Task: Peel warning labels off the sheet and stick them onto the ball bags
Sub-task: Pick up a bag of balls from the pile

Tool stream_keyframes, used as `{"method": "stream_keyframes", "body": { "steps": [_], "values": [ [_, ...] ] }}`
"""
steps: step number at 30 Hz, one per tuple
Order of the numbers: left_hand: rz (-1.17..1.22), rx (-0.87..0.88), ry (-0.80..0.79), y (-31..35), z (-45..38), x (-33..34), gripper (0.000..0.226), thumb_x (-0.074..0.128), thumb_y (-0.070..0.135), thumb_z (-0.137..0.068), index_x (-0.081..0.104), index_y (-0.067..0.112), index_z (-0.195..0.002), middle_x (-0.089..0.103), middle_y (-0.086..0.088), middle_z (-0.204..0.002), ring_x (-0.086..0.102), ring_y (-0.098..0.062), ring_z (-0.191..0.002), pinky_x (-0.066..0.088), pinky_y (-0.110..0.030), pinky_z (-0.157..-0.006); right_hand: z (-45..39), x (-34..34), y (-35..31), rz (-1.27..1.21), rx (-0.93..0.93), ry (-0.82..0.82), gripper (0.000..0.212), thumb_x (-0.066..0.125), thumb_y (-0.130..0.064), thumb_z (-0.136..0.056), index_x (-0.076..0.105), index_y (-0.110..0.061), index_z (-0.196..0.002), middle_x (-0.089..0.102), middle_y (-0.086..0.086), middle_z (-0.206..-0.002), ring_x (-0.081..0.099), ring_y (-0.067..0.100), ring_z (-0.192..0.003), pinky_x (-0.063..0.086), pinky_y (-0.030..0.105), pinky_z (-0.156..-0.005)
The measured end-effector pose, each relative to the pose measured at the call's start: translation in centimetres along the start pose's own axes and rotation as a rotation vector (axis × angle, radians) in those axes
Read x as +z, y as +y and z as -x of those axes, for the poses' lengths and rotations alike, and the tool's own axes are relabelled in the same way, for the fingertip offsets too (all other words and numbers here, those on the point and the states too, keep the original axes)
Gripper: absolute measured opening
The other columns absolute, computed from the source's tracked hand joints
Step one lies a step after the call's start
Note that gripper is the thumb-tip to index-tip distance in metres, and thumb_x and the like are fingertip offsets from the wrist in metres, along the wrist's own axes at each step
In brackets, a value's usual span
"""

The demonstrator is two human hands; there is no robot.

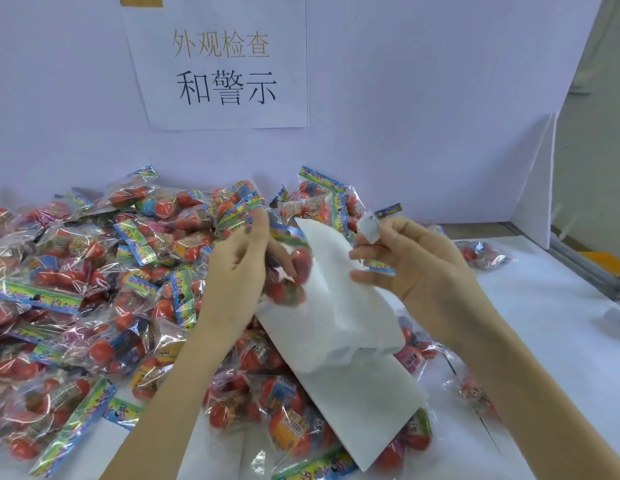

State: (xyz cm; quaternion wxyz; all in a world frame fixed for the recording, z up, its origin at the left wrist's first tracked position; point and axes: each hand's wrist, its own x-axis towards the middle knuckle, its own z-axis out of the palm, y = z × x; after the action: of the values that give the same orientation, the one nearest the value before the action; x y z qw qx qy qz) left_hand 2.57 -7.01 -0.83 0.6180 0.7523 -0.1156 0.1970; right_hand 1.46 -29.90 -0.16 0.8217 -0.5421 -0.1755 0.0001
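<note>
- The left hand (239,268) is gripping a clear plastic ball bag filled with red balls (291,275), fingers curled round it, lifting it above the heap
- The same hand appears to be steadying the long white label sheet (333,306) as well, though the bag is hiding where the two meet, so I cannot be sure
- The label sheet is draping down from between the hands, folding over and trailing onto the bags nearest the person
- The right hand (416,268) is pinching a small white warning label (370,226) between thumb and fingertips, holding it up just beside the sheet's upper edge; its print is too blurred to read
- The label is looking already free of the sheet, so the step in hand is judged to be the carry across to the held bag
- The next move is calling for bringing the label flat against a smooth stretch of the bag's film and pressing it down without creasing
- A large pile of matching clear ball bags with colourful header strips (94,289) is covering the left of the white surface (551,341)
- A few loose bags are lying apart on the right (485,252)
- A white paper sign with dark printed characters (225,64) is hanging on the pale partition behind
</note>
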Motion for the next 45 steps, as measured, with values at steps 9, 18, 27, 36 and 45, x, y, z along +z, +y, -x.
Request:
{"method": "stream_keyframes", "body": {
  "steps": [9, 18, 27, 36, 45],
  "values": [
    [0.108, -0.002, 0.323, -0.1, -0.6, -0.8, 0.027, 0.067, 0.022, -0.090, 0.075, 0.029, -0.114, 0.057, -0.014, -0.134, 0.066, -0.020, -0.106, 0.056, -0.040, -0.095, 1.0, 1.2, 1.8, 0.245, 0.396, -0.231, 0.008, 0.068, -0.010, -0.099, 0.066, -0.004, -0.095, 0.074, 0.016, -0.097, 0.073, 0.039, -0.102, 0.063, 0.051, -0.087],
    [0.355, -0.129, -0.186, -0.5, 1.0, 2.2, 0.038, 0.059, -0.002, -0.101, 0.073, 0.028, -0.118, 0.072, 0.004, -0.125, 0.074, -0.026, -0.093, 0.061, -0.035, -0.067, 0.2, 0.4, 1.4, 0.244, 0.140, -0.135, 0.007, 0.071, -0.021, -0.095, 0.072, -0.016, -0.089, 0.068, 0.007, -0.086, 0.068, 0.023, -0.085, 0.060, 0.037, -0.088],
    [0.340, -0.019, -0.185, 0.0, 0.7, 1.8, 0.033, 0.054, 0.004, -0.107, 0.072, 0.019, -0.130, 0.069, 0.001, -0.135, 0.074, -0.022, -0.109, 0.062, -0.042, -0.087, -0.5, -1.2, 0.0, -0.055, 0.048, -0.013, 0.016, 0.074, -0.025, -0.085, 0.066, -0.012, -0.091, 0.068, 0.009, -0.091, 0.069, 0.020, -0.077, 0.058, 0.030, -0.072],
    [0.244, 0.119, -0.219, 0.3, 0.9, 1.7, 0.049, 0.081, 0.010, -0.091, 0.068, 0.029, -0.135, 0.063, 0.005, -0.141, 0.067, -0.020, -0.124, 0.057, -0.024, -0.093, 0.0, -0.1, -0.7, -0.104, 0.003, -0.114, 0.006, 0.071, -0.018, -0.090, 0.068, -0.018, -0.085, 0.058, 0.002, -0.080, 0.059, 0.014, -0.071, 0.055, 0.027, -0.070],
    [0.290, 0.136, -0.221, 0.0, 0.9, 1.8, 0.042, 0.071, 0.006, -0.094, 0.072, 0.027, -0.130, 0.057, -0.001, -0.137, 0.069, -0.027, -0.119, 0.064, -0.041, -0.090, 0.4, 0.9, 0.4, 0.400, -0.283, 0.069, 0.026, 0.069, 0.000, -0.095, 0.061, -0.009, -0.119, 0.066, 0.003, -0.076, 0.060, 0.021, -0.064, 0.054, 0.028, -0.068]
  ]
}}
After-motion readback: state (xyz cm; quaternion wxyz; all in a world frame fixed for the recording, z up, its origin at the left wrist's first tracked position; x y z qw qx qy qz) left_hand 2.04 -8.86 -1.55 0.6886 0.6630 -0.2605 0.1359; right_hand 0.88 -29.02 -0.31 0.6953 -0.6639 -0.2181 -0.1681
